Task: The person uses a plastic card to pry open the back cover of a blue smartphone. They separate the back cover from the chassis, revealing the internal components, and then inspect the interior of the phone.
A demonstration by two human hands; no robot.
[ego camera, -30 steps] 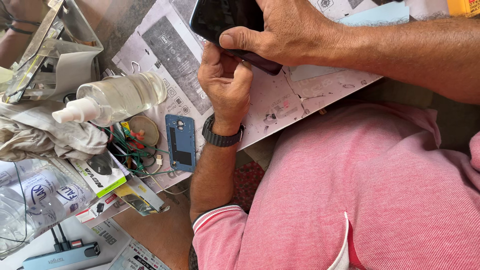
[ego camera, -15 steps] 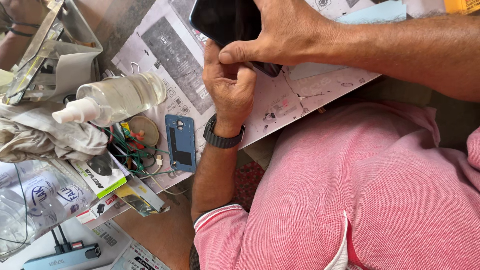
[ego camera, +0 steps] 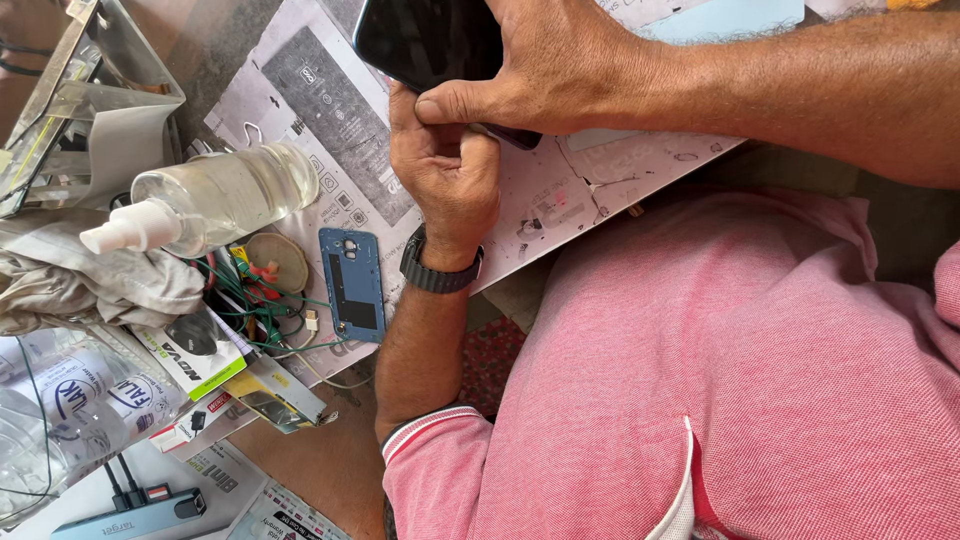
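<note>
The right hand [ego camera: 560, 70] holds a black phone [ego camera: 430, 40], with its fingers wrapped over the far side and its thumb pressed along the near edge. The left hand [ego camera: 445, 165] sits just under that thumb. Its fingers are curled tight, and they seem to pinch the phone's lower edge. I cannot tell if they hold a small tool.

A blue back cover [ego camera: 352, 285] lies on the desk [ego camera: 320, 460], well below the left fingers, beside the wrist. So the back looks already off, and the work on the phone's edge looks still under way.

The phone's long side runs from upper left to lower right. Its dark glass faces up.
</note>
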